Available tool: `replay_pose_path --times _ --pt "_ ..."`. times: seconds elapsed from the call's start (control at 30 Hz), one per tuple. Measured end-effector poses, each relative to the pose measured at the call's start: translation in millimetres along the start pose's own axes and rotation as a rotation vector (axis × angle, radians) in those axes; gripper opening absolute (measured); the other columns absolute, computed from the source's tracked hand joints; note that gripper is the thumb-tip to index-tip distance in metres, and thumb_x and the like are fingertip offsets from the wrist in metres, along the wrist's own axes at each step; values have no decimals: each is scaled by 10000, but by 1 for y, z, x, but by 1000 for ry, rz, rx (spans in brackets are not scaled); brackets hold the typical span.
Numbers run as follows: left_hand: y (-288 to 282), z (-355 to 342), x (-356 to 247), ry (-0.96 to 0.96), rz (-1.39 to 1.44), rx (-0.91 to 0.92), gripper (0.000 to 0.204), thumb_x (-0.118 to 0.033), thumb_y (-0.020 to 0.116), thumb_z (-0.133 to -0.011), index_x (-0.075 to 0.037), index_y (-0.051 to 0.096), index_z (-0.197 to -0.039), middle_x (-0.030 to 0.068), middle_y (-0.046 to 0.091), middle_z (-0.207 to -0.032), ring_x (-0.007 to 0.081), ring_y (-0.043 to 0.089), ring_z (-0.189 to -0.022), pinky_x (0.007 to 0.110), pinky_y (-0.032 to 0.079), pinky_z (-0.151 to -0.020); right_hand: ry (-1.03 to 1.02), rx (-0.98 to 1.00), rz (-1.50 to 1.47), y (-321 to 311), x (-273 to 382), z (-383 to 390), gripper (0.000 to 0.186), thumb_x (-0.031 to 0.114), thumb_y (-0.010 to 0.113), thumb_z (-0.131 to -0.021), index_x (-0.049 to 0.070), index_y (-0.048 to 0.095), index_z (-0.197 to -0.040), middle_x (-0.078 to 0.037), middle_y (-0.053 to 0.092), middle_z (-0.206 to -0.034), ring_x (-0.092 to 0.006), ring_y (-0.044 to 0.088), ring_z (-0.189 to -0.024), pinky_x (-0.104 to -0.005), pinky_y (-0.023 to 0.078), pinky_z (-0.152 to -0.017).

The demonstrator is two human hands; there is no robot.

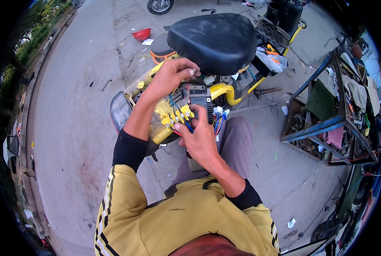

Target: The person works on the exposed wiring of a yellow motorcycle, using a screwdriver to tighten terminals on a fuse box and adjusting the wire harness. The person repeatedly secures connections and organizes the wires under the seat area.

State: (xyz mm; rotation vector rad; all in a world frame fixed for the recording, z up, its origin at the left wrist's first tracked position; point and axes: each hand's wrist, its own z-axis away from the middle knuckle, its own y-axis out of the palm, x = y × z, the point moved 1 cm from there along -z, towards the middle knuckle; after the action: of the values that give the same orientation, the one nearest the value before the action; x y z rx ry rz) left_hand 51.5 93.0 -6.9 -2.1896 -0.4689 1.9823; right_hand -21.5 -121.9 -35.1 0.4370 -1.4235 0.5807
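Observation:
My right hand (pixel 199 134) grips a yellow terminal block (pixel 177 117) with a row of metal screws, thumb on its near edge. Blue, red and dark wires run from the block. Up and to the left, my left hand (pixel 172 76) is closed in a pinch near the seat's lower edge, around a small metallic piece (pixel 194 71) whose kind I cannot make out. Between my hands lies a dark finned controller box (pixel 200 100) on the vehicle's yellow frame (pixel 229 93). White plug connectors (pixel 220 112) with coloured wires hang just right of my right hand.
A black saddle (pixel 212 42) rises beyond my hands. On the right stands a metal-framed rack (pixel 314 134) loaded with scrap and tools. A red bowl-shaped thing (pixel 142 34) and a wrench (pixel 106 85) lie on the concrete ground. A hammer (pixel 267 90) rests right of the frame.

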Motion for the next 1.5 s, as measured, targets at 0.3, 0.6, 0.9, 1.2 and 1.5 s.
replay_pose_path --times 0.3,0.6,0.9,1.2,1.5 --pt "-9 -3 9 -3 91 20 217 5 675 -1055 41 762 -1250 110 819 -1130 149 755 -1041 315 612 -947 79 -22 -159 4 -2 -5 464 138 762 -1047 -45 467 -1355 -179 800 -991 -173 753 -618 -334 592 -542" --pt "-4 1 1 -14 71 64 205 25 673 -1037 40 772 -1216 103 819 -1125 160 769 -1072 316 611 -973 105 -20 -61 3 2 -11 446 148 778 -1036 -58 484 -1300 -190 805 -989 -175 771 -638 -327 613 -546" --pt "-1 1 2 -18 69 124 184 32 700 -1011 43 784 -1174 100 816 -1115 158 763 -1024 306 607 -946 46 -82 11 -4 -8 -8 441 192 845 -988 -47 569 -1236 -174 822 -917 -189 785 -679 -339 592 -611" --pt "0 -1 -25 -10 -168 236 172 42 752 -954 36 808 -1117 66 809 -1010 127 743 -969 302 598 -896 2 -132 164 -25 -17 -13 459 224 861 -965 -73 607 -1206 -160 796 -778 -204 775 -637 -350 578 -630" --pt "8 -8 -13 53 -48 233 157 50 757 -940 32 804 -1089 51 808 -1009 118 738 -951 295 596 -878 58 -20 115 -32 -14 -19 492 214 874 -948 -68 631 -1269 -126 743 -738 -172 727 -598 -350 529 -570"
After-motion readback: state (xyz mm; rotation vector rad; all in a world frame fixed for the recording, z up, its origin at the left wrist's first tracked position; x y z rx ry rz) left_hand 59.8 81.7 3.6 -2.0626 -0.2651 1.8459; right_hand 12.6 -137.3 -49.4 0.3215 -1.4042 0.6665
